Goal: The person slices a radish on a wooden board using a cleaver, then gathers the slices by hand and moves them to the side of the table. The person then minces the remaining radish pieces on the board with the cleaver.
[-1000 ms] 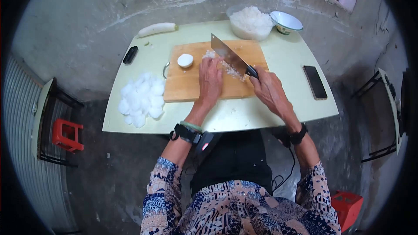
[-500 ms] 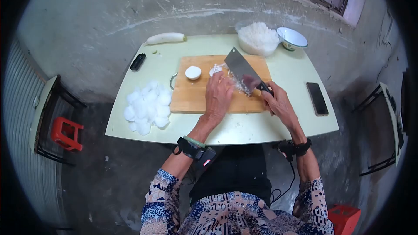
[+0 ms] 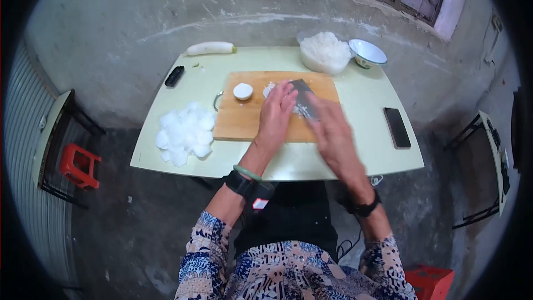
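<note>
The left hand lies flat on the cutting board. Its fingers are close together and stretched out over the small white bits. The knife sits just to the right of those fingers, nearly touching them. Its blade runs on a slant across the board, from far left to near right. The right hand is blurry. It seems closed round the handle, which is hidden. A round white piece lies a little to the left, nearer the left hand.
</note>
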{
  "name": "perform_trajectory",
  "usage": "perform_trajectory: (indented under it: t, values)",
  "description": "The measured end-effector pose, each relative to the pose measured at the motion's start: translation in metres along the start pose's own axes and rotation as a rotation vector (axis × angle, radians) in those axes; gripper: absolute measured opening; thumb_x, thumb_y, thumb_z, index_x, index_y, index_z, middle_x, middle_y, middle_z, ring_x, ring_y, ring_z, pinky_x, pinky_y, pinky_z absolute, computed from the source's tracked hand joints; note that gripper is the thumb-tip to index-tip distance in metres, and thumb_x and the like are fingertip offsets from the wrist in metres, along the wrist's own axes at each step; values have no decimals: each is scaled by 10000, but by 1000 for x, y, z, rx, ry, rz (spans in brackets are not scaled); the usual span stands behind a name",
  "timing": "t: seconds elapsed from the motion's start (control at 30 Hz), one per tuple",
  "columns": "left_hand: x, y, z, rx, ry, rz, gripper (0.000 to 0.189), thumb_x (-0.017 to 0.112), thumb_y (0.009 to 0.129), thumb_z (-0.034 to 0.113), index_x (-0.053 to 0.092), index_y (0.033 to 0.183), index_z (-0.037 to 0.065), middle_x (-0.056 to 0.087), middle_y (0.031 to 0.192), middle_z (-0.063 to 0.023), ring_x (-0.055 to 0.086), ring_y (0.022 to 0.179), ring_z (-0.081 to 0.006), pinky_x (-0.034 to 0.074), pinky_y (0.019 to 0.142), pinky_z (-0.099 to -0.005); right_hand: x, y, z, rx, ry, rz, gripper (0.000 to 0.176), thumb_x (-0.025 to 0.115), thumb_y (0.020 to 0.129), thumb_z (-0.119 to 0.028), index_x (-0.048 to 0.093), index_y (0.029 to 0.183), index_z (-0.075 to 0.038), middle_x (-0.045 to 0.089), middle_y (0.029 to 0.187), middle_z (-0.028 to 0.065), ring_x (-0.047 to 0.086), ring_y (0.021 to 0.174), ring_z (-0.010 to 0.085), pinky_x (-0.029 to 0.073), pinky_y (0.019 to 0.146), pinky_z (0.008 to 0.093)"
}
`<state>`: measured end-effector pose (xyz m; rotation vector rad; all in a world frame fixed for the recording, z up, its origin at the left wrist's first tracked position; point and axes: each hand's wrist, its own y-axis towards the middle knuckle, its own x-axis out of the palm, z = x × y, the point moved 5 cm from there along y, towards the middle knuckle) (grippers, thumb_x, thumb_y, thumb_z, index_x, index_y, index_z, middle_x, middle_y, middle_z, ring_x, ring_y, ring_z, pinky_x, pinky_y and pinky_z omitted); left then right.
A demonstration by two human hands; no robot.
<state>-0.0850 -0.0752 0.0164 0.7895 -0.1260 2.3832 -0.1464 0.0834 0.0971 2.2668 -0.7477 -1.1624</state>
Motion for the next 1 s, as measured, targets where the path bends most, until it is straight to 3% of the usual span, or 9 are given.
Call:
perform_trajectory:
  t: [0.17, 0.3, 0.4, 0.5, 0.6, 0.7, 0.77, 0.87, 1.0]
  values:
    - [3, -14, -3, -155, -425, -141, 784, 353, 1110, 589, 236, 1637, 22, 326, 1657, -227, 350, 1527, -361, 260, 1276, -491, 77, -4, -8, -326, 52, -99, 415, 575, 1035, -237, 626, 1395, -36, 590, 1469, 212, 532, 1345, 393, 406, 1131, 489]
    - [9, -49, 16, -319, -519, -127, 833, 308, 1090, 649, 215, 1650, 38, 285, 1681, -241, 321, 1542, -386, 242, 1278, -543, 66, 23, 77, -23, -1, -137, 417, 579, 1035, -229, 632, 1369, 15, 593, 1480, 193, 539, 1336, 354, 367, 1131, 456]
    - [10, -55, 26, -297, -462, -168, 805, 299, 1098, 634, 232, 1651, 53, 295, 1683, -225, 337, 1532, -397, 250, 1278, -534, 21, 26, 47, 45, -222, -93, 400, 618, 1017, -200, 639, 1357, 11, 625, 1429, 184, 553, 1307, 348, 388, 1090, 453]
    - [-1, -35, 23, -45, -346, 23, 779, 291, 1104, 627, 266, 1646, 68, 322, 1675, -214, 349, 1531, -377, 276, 1270, -516, 12, 27, -8, -207, -98, 28, 396, 653, 1000, -189, 649, 1357, -19, 648, 1377, 174, 562, 1278, 354, 393, 1072, 457]
    - [33, -43, 20, -179, -575, -249, 709, 323, 1124, 570, 291, 1643, 87, 381, 1647, -210, 382, 1515, -342, 327, 1249, -458, 48, 24, 13, -104, 131, -84, 386, 611, 1011, -184, 676, 1367, -48, 690, 1320, 163, 609, 1201, 364, 437, 1030, 453]
    - [58, -81, 46, -300, -415, -164, 625, 464, 1125, 430, 332, 1629, 85, 476, 1588, -188, 476, 1451, -292, 401, 1192, -410, 16, 40, 61, 204, 249, -31, 381, 588, 1012, -180, 691, 1342, -19, 727, 1226, 224, 677, 1090, 376, 501, 958, 438]
    - [59, -102, 75, 185, 715, -422, 569, 611, 1066, 256, 439, 1580, 82, 569, 1510, -134, 574, 1341, -233, 464, 1118, -369, -8, 31, 87, 185, 83, -21, 375, 592, 1015, -185, 694, 1325, -1, 735, 1132, 294, 718, 1020, 378, 538, 932, 434]
    - [19, -88, 106, 575, 1201, -349, 519, 689, 1006, 171, 558, 1500, 79, 644, 1418, -92, 644, 1225, -191, 511, 1050, -374, -37, 13, 83, 234, -15, -30, 339, 605, 1024, -166, 708, 1328, -54, 739, 1115, 218, 677, 1078, 340, 492, 987, 454]
    - [-79, -16, 166, 348, 1229, -6, 535, 811, 913, 282, 661, 1396, 106, 739, 1226, -115, 705, 1041, -254, 566, 965, -393, -50, -19, 121, 414, -53, -212, 347, 653, 1008, -137, 706, 1350, -107, 748, 1127, 195, 658, 1164, 323, 427, 1088, 443]
